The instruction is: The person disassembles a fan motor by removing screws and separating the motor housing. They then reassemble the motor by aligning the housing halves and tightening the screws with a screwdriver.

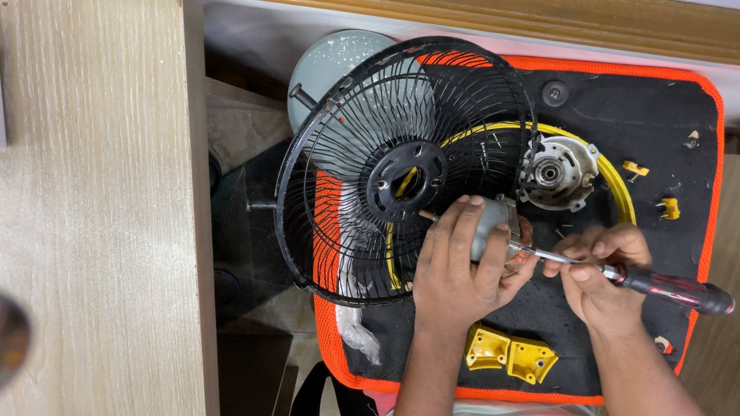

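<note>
One head-worn camera looks steeply down, close over the work. The black orange-edged fabric mat [633, 107] fills the frame's centre and right. The pale wooden desk [72, 206] fills the left.

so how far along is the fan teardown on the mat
Done: a motor end cover lies loose on the black mat, with two yellow plastic pieces and small yellow clips set aside.
In hand: the left hand grips the grey motor body while the right hand works a screwdriver into it.
Left: the black wire guard sits beside the motor; whether it is attached, I cannot tell.
</note>
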